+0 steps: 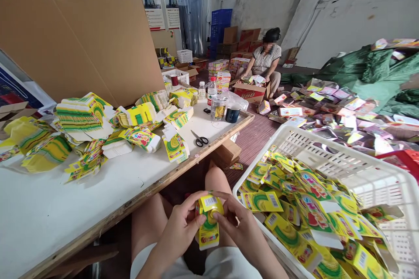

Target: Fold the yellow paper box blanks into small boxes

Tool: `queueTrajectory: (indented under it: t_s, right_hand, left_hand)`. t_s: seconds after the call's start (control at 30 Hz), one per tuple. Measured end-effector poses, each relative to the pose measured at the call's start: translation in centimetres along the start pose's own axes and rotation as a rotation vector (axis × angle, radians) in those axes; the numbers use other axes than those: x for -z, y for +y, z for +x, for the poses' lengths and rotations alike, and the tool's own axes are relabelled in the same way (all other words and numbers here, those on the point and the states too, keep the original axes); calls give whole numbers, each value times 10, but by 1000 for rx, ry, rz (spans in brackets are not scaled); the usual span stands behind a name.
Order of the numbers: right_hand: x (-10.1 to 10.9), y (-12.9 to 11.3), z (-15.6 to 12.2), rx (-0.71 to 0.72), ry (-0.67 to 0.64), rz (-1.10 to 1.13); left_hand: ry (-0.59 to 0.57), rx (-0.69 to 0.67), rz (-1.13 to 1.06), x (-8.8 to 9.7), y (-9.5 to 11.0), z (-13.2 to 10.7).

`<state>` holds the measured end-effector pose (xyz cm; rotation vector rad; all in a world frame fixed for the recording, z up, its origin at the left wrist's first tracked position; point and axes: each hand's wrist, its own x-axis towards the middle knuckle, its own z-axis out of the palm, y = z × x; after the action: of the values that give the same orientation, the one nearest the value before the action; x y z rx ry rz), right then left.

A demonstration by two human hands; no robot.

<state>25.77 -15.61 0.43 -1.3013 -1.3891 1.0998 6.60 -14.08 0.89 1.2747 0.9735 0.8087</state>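
Note:
Over my lap, a small yellow and green carton with a barcode panel is held between both hands. My left hand grips its left side, thumb on the front. My right hand closes on the upper right, its thumb pressing the face. The carton's lower flap hangs down, and its back is hidden. To the right, a white plastic basket holds many similar yellow cartons. Stacks of flat yellow carton blanks lie on the white table at left.
Black-handled scissors lie near the table's wooden edge. Beyond them stand a clear jar, a dark mug and bottles. A person sits behind an open box. Loose cartons are heaped on the floor.

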Motion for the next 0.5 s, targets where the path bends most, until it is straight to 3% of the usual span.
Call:
queueTrajectory:
  t_s: [0.2, 0.37, 0.5]
  right_hand:
    - [-8, 6, 1, -76, 19, 9]
    - [-7, 7, 1, -109, -93, 74]
    - [-12, 11, 2, -92, -66, -27]
  left_hand:
    - [-72, -24, 94, 1, -1, -4]
    - [-111, -11, 114, -2, 13, -6]
    - [-117, 8, 115, -8, 23, -7]
